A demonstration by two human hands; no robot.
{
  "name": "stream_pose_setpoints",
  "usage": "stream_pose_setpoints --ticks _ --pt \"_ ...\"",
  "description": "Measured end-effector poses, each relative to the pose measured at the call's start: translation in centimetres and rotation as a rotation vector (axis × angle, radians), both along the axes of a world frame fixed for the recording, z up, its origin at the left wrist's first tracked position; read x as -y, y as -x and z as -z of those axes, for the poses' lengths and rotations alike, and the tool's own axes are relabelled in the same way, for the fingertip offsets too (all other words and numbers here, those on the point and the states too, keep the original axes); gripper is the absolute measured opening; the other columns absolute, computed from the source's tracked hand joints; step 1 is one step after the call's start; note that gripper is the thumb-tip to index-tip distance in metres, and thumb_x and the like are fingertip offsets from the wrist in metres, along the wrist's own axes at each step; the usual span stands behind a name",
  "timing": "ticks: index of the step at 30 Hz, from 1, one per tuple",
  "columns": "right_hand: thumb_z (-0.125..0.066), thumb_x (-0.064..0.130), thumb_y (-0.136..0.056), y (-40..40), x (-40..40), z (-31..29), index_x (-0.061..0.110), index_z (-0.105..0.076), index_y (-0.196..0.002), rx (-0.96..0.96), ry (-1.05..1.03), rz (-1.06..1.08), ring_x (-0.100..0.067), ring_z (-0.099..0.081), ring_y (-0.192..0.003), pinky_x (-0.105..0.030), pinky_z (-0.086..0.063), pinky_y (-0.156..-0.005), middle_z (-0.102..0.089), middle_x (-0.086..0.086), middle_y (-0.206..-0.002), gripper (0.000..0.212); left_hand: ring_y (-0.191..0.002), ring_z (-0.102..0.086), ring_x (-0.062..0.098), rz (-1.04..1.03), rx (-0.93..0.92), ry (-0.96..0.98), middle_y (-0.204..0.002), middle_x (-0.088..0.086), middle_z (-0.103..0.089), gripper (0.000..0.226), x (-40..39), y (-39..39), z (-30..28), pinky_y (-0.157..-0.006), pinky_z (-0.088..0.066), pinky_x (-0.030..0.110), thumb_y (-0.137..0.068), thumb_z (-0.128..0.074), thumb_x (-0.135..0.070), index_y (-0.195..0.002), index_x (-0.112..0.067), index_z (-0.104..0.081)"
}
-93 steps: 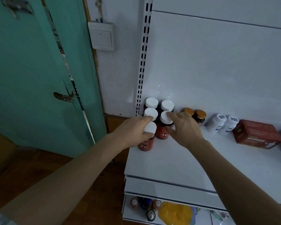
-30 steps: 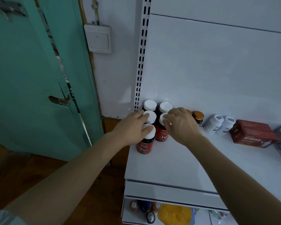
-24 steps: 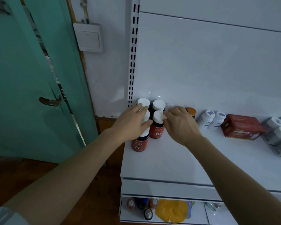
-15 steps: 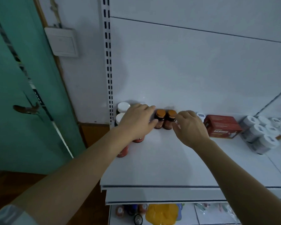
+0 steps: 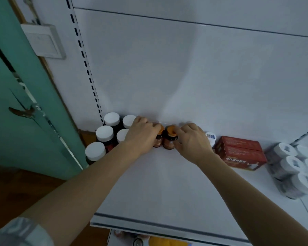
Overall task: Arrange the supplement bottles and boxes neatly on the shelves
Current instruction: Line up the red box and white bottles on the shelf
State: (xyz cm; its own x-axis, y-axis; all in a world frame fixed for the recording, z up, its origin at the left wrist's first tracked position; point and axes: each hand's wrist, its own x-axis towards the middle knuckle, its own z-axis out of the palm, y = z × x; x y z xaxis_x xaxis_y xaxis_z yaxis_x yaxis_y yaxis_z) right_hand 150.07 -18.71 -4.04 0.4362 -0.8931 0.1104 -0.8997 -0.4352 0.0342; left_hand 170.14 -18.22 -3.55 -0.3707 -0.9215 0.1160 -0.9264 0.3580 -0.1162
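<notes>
Head camera has us looking down over a white shelf (image 5: 167, 189), and both of our hands are right at the back wall. Our left hand (image 5: 142, 134) has its fingers curled around the left orange-capped bottle (image 5: 158, 139), covering most of it so only a sliver of cap and label shows. Our right hand (image 5: 190, 139) pinches the right orange-capped bottle (image 5: 169, 138), fingers wrapped on its far side, thumb low near the base. The two small brown bottles stand upright, touching each other, tight against the back panel.

Off to the left, five white-capped dark bottles (image 5: 105, 133) stand clustered at the shelf's left end, the front one at the shelf's left edge; our left forearm crosses in front of some. Just past our right hand a white bottle with a blue-marked label (image 5: 211, 136) peeks out, mostly hidden. Beside it sits a red box (image 5: 240, 153), lying flat, printed face toward us. Farther right, a group of grey jars with white lids (image 5: 295, 167) lies on its side.

On the far left we see a teal door (image 5: 25, 86) and a white wall switch (image 5: 43, 41). Below the shelf edge, something yellow (image 5: 167, 243) shows on the lower level, too cut off to identify.
</notes>
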Motion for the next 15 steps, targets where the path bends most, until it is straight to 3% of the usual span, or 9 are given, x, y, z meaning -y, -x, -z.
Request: stream_pose_setpoints --ticks 5,10,15 --pt "-0.063 0.030 -0.084 0.2 1.0 0.6 0.014 -0.058 -0.126 0.056 0.005 -0.047 -0.031 -0.048 -0.120 -0.038 -0.037 -0.099 -0.063 -0.006 -0.124 0.044 -0.107 -0.050 0.027 -0.027 0.007 0.008 -0.110 -0.002 -0.067 0.033 0.6 0.3 0.3 -0.099 -0.031 0.038 -0.090 -0.057 -0.031 -0.122 -0.026 -0.054" --pt "-0.068 0.020 -0.080 -0.1 1.3 1.3 0.008 -0.063 -0.117 0.100 0.024 -0.041 -0.035 -0.055 -0.110 -0.043 -0.044 -0.092 -0.069 -0.010 -0.109 0.039 -0.100 -0.051 0.027 -0.022 0.007 0.023 -0.104 -0.001 -0.067 0.029 0.8 0.4 0.5 -0.089 -0.034 0.036 -0.087 -0.052 -0.015 -0.115 -0.022 -0.054" --pt "-0.070 0.017 -0.077 -0.2 1.4 1.5 0.006 -0.064 -0.115 0.122 0.042 -0.041 -0.036 -0.058 -0.104 -0.044 -0.048 -0.087 -0.070 -0.011 -0.102 0.040 -0.098 -0.052 0.026 -0.045 0.028 0.024 -0.101 -0.002 -0.068 0.023 1.1 0.6 0.5 -0.087 -0.037 0.036 -0.088 -0.053 -0.015 -0.110 -0.022 -0.054"
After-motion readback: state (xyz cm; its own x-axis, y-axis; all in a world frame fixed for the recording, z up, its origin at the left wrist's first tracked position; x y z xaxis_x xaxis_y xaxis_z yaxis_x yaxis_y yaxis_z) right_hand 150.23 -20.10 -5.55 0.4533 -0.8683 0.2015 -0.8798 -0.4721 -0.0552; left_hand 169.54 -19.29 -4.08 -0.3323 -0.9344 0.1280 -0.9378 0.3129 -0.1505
